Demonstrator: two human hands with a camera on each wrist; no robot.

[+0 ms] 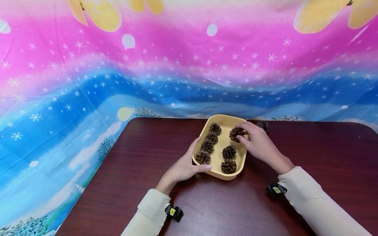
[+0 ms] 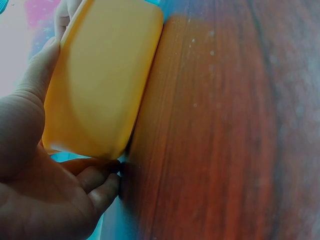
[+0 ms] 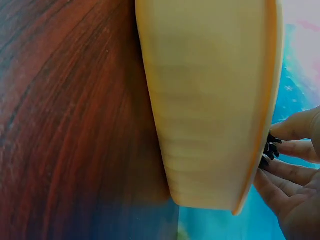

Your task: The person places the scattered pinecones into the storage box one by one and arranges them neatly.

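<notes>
A yellow rectangular container (image 1: 225,177) with rounded corners stands on the table. My left hand (image 1: 184,167) grips its near left corner, thumb on the front rim and fingers along the left wall. Between the thumb and fingers of my right hand (image 1: 261,141) is a brown pine cone (image 1: 236,134), held at the container's right rim. Dark scale tips of this pine cone (image 3: 271,149) show past the rim in the right wrist view. Inside, several pine cones (image 1: 207,146) form a row along the left wall, and two more, including the nearest pine cone (image 1: 228,166), sit at the right.
Behind my right hand, another pine cone (image 1: 263,126) lies on the dark red-brown wooden table (image 1: 118,193), near its back edge. A pink and blue cloth (image 1: 189,62) with snowflakes hangs beyond the table. Black wrist cameras are strapped by both sleeves.
</notes>
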